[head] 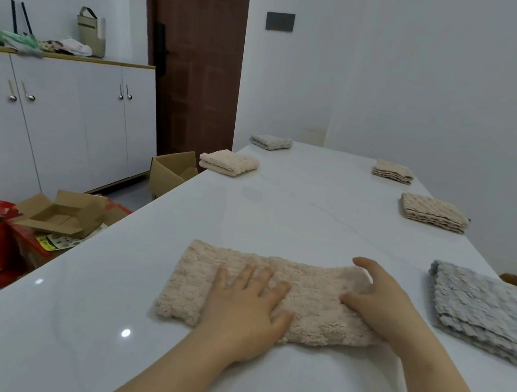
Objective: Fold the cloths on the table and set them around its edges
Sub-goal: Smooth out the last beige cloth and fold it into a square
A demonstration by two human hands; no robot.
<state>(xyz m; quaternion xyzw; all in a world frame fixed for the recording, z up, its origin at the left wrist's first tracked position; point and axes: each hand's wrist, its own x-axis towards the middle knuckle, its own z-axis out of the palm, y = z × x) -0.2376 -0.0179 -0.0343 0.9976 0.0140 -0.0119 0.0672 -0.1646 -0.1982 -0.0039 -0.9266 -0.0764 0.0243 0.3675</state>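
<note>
Beige cloth [268, 295] lies on white table [135, 278], near front edge, approx. centre. L hand [246, 309]: fingers straight and spread, palm pressing cloth's middle. R hand [379, 303]: fingers curled, gripping cloth's bunched right end. Folded items at edges: far grey cloth [270, 142] and cream cloth [228, 162] on left; far tan cloth [392, 171], near tan cloth [432, 211] and big grey cloth [489, 310] on right

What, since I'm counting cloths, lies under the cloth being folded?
Only the table shows around the beige cloth; left hand presses it, right hand grips its end. Beneath is hidden.
</note>
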